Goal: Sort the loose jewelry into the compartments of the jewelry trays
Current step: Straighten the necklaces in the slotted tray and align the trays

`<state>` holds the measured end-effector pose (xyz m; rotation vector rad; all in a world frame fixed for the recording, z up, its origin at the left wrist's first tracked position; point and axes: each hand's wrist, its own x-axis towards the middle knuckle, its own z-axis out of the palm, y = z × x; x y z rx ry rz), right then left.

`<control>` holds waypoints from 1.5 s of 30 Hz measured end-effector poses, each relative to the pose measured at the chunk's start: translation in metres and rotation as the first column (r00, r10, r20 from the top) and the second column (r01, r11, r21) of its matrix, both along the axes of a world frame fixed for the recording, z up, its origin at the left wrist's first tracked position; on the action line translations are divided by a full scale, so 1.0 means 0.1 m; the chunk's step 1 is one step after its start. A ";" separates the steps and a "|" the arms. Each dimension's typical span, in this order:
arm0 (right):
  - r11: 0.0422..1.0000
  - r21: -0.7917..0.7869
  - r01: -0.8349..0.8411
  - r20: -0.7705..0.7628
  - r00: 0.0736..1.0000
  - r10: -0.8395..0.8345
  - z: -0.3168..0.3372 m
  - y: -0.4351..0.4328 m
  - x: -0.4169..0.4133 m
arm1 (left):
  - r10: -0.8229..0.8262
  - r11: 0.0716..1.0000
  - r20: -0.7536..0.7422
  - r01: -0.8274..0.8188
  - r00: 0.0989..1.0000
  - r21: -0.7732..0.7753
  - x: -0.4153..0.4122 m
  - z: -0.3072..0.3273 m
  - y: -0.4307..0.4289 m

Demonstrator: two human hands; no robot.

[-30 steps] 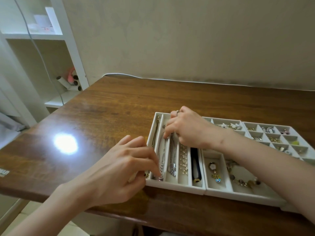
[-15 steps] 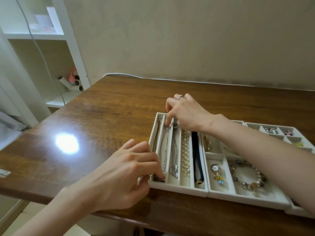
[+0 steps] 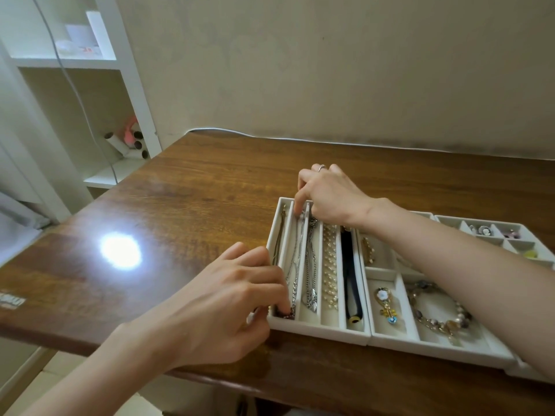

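A white tray of long slots [image 3: 318,330] lies on the wooden table. A thin silver chain [image 3: 295,265] runs stretched along its second slot from the left. My left hand [image 3: 228,304] pinches the chain's near end at the tray's front corner. At the far end of the same slot, my right hand [image 3: 327,196] holds the other end with thumb and index finger. Neighbouring slots hold a gold chain [image 3: 280,235], a silver pendant chain [image 3: 310,274], a pearl strand [image 3: 329,265] and a black choker [image 3: 348,274].
A middle tray [image 3: 435,349] holds a flower charm [image 3: 386,304] and a bead bracelet [image 3: 441,313] under my right forearm. A tray of small compartments [image 3: 492,226] with small pieces sits far right. A white shelf unit [image 3: 120,115] stands left of the table.
My right hand has moved from the middle of the long slots to their far end, drawing the silver chain out straight. My left hand has stayed at the near end.
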<state>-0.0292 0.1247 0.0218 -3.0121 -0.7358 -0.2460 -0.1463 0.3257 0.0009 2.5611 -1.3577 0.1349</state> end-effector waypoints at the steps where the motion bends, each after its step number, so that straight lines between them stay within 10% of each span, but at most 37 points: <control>1: 1.000 -0.001 0.010 -0.004 1.000 -0.010 -0.01 0.00 0.00 | -0.006 1.000 0.003 0.006 1.000 0.005 0.00 0.01 -0.01; 26: 0.988 -0.136 0.068 0.066 0.996 -0.059 -0.05 0.06 -0.08 | 0.029 0.999 0.139 -0.034 0.990 0.035 0.03 0.03 0.04; 45: 0.959 0.215 -0.184 -0.068 0.977 0.203 0.03 -0.12 -0.53 | 0.038 0.998 0.072 -0.034 0.997 -0.058 0.04 -0.01 0.05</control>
